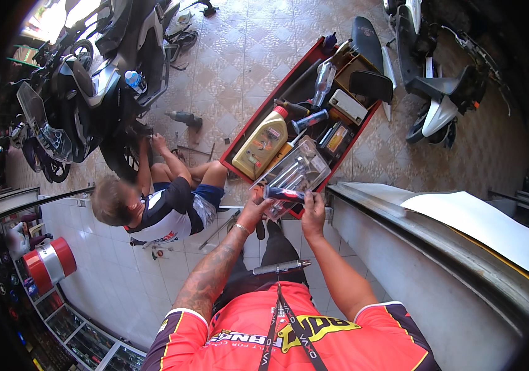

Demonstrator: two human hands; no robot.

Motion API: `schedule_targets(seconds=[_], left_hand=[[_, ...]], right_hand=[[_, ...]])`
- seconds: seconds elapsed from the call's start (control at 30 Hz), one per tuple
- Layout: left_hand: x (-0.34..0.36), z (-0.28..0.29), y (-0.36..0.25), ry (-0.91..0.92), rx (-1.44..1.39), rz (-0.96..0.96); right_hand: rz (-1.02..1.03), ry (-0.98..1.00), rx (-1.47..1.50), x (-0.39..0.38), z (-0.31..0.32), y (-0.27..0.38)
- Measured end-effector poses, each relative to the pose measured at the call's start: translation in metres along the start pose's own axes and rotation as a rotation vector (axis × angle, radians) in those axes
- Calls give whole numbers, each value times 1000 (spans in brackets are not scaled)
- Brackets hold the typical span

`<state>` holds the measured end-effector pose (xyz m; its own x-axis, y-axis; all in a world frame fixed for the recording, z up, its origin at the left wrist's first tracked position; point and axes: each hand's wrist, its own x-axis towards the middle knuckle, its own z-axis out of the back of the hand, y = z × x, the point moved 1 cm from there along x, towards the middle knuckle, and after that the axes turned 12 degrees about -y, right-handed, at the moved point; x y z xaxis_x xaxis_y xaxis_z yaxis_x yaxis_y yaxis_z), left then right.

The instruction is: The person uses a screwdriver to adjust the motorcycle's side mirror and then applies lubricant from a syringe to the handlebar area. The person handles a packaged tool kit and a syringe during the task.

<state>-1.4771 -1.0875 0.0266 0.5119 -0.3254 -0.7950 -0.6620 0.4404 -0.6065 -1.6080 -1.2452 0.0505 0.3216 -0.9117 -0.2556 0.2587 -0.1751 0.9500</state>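
My left hand and my right hand hold a dark blue cylindrical tube with red and white markings, one hand closed at each end. It lies level over the near end of a red tool cart. Just beyond it, a clear plastic tray holds several metal tools. Beside the tray are a gold oil bottle with a red cap, a black box and another blue tube. A small orange-red part shows by my left fingers; I cannot make out what it is.
On the left, a person sits low, hands at the wheel of a parked scooter. A power tool lies on the tiled floor. Partly stripped motorcycles stand at right. A metal-edged counter runs along my right.
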Motion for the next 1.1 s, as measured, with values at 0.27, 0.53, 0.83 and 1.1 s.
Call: schedule_targets(seconds=[0.27,0.53,0.83,1.1], left_hand=[[-15,-5,-3,-2,-49,-2],[-37,-5,-41,101,-430,-30],[-52,-15,-79,121,-500,-84],[-27,-3,-103,-50,-419,-105]], right_hand=[[-342,50,324,9,1,-3],[-36,-162,277,3,-40,44],[65,-233,333,33,-60,106],[319,-398,280,194,-123,112]])
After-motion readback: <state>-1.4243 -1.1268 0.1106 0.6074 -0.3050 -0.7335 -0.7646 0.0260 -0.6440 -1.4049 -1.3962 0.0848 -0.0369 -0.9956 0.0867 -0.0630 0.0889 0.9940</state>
